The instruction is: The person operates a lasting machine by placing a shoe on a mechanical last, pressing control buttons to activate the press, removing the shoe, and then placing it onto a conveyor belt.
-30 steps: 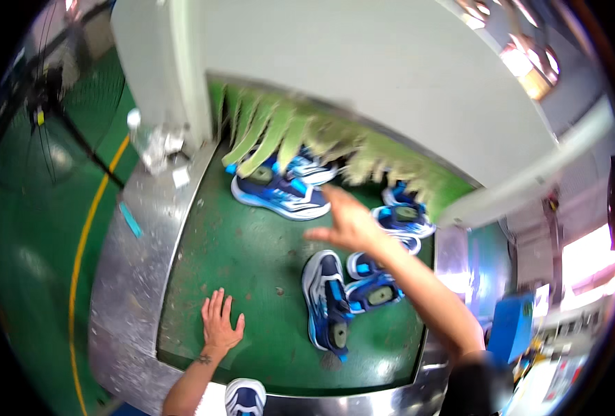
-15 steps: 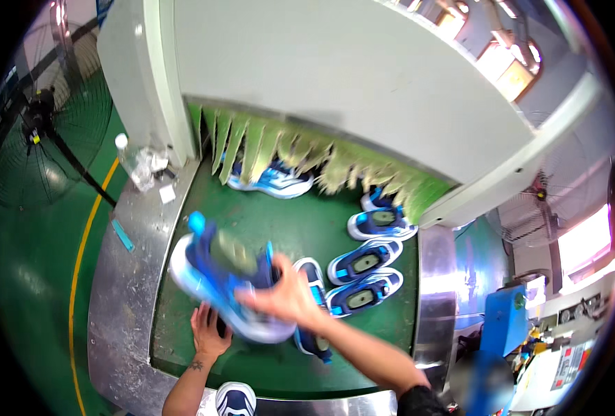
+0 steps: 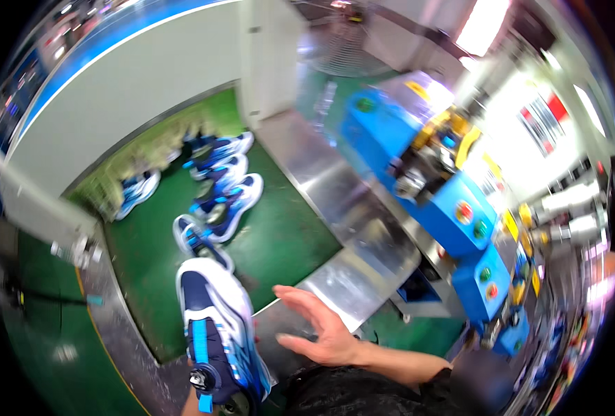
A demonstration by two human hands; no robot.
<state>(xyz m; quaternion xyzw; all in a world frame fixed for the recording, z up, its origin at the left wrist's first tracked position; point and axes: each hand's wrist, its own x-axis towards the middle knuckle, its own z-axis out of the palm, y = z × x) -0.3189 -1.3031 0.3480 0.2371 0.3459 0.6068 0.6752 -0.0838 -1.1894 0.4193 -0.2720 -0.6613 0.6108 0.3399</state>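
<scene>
A navy, white and bright-blue sneaker (image 3: 214,298) rises close in front of me, toe pointing away, with a blue strap and a black round part near its heel. My left hand (image 3: 256,331) is mostly hidden behind the sneaker and grips it from below; only a bit of fingertip shows at the shoe's right side. My right hand (image 3: 324,333) is off to the right of the sneaker, fingers spread and thumb apart, holding nothing. Beyond, on the green belt (image 3: 286,215), several similar sneakers (image 3: 236,208) lie in a row, and another sneaker (image 3: 138,191) sits by the fringe.
A tattered green strip curtain (image 3: 162,142) hangs under the pale machine housing (image 3: 148,83). Metal edging (image 3: 321,177) frames the belt. To the right stands a machine with blue control boxes (image 3: 460,211) and red and green buttons. A floor fan (image 3: 342,45) is at the back.
My view has swung to the right, toward the blue machine. The sneaker that my right hand held is now in my left hand, and my right hand has come away open.
</scene>
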